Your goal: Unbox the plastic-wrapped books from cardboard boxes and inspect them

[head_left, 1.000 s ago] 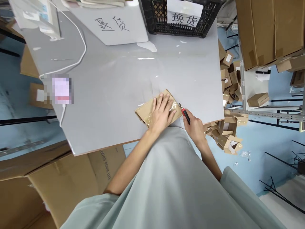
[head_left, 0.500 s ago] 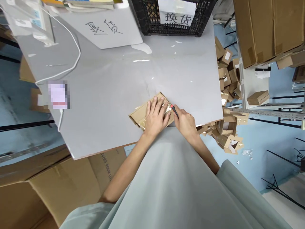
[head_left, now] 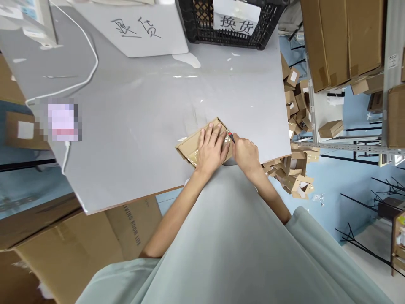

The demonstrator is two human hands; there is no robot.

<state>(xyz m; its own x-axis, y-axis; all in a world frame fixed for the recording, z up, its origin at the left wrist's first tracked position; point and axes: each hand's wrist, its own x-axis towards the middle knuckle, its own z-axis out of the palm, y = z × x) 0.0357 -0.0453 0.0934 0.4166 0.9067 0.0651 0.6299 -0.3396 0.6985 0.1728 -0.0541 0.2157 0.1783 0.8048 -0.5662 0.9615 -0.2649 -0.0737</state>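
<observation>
A small flat cardboard box with shiny clear tape lies at a slant on the grey table, close to its front edge. My left hand is laid flat over the box with its fingers stretched out, pressing on its top and hiding much of it. Closed around a red-and-black utility knife, my right hand is at the box's right edge. The knife's front end meets that edge; its blade cannot be made out.
Along the table's back stand a white bin and a black crate, both with handwritten characters. A white cable runs to a blurred device at left. Small cartons are heaped beyond the right edge; a large carton stands below left.
The view has shifted a little. The box sits slightly turned under my left hand, and the right hand with the knife stays at its right edge.
</observation>
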